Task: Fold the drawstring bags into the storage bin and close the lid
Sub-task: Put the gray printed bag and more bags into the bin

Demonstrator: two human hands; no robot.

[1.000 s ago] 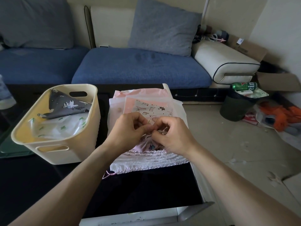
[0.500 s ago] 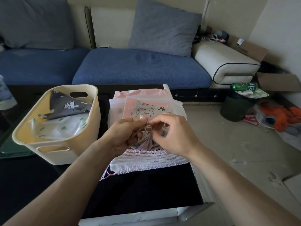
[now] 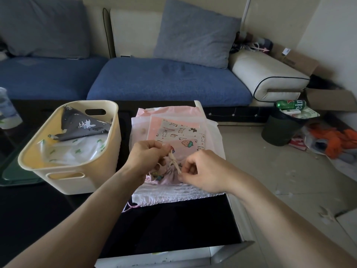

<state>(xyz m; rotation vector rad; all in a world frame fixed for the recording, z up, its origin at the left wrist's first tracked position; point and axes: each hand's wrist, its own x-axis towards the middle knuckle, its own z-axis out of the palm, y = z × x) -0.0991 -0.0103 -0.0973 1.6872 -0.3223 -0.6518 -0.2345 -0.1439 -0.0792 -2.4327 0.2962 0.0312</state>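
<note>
Left hand [image 3: 148, 157] and right hand [image 3: 204, 171] each apparently pinching the cream drawstring [image 3: 173, 163] above a small pink bag [image 3: 166, 176]

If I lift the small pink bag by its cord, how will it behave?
Probably floppy: the small pink bag is bunched and creased under both hands. Likely light, being thin cloth. The cord looks thin, so it may slip through a loose pinch.

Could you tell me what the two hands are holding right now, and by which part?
Both pinch the cord of a small lilac bag: left hand at its upper end, right hand at its lower end.
</note>
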